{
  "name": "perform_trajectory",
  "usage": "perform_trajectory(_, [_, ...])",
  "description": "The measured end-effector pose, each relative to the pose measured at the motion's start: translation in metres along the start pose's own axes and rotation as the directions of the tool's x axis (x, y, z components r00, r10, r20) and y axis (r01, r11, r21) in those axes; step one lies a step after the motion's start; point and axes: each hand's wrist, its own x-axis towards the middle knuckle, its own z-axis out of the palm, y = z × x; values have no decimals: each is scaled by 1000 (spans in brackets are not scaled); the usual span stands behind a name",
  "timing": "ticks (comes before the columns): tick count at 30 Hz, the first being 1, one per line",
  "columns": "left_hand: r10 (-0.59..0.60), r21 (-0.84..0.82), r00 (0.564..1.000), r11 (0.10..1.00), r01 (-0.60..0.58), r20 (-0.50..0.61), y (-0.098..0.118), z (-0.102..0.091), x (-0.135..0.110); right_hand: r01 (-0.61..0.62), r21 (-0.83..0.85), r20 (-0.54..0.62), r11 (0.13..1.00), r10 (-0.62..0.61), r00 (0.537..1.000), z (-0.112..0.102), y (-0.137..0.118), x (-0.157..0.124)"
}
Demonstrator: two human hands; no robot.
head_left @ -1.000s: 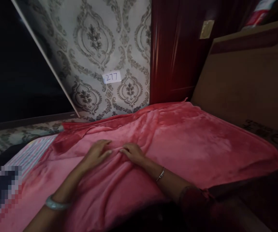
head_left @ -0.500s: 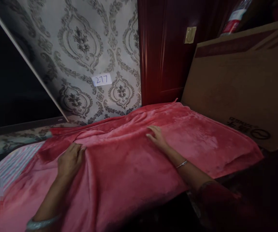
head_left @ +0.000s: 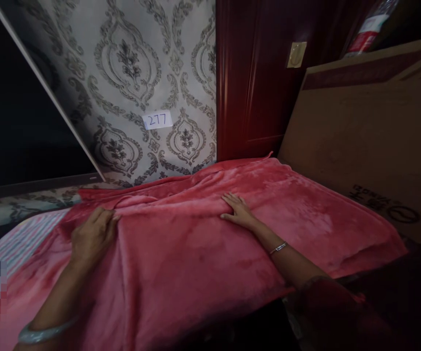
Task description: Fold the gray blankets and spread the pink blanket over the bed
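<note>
A pink-red plush blanket lies spread over the surface before me, with folds along its far side. On the left, my left hand is closed on a pinch of the blanket, and a ridge of cloth runs from it toward me. My right hand rests flat on the blanket right of the middle, its fingers spread. Under the blanket's left end shows a striped cloth in pale pink, white and blue-green. What lies beneath the blanket is hidden.
A large cardboard box stands at the right, with a bottle behind its top edge. A dark screen leans at the left. Behind are patterned wallpaper with a paper label reading 277, and a dark red door.
My left hand has moved left and slightly up, pulling the blanket's fold along with it. My right hand has stayed on nearly the same spot, its fingers a little more spread.
</note>
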Motion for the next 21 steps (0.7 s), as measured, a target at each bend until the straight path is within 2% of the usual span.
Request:
perform_trajectory(12, [-5, 4, 1000, 1000, 5, 17, 8, -11, 3, 44, -16, -175, 999, -47, 983, 6, -4, -7])
perform_trajectory(18, [-15, 13, 997, 1000, 14, 79, 12, -15, 4, 50, -13, -188, 999, -51, 981, 5, -8, -7])
perform_trajectory(21, [-52, 28, 987, 998, 48, 152, 14, -16, 5, 8, -14, -245, 1000, -11, 969, -6, -6, -8])
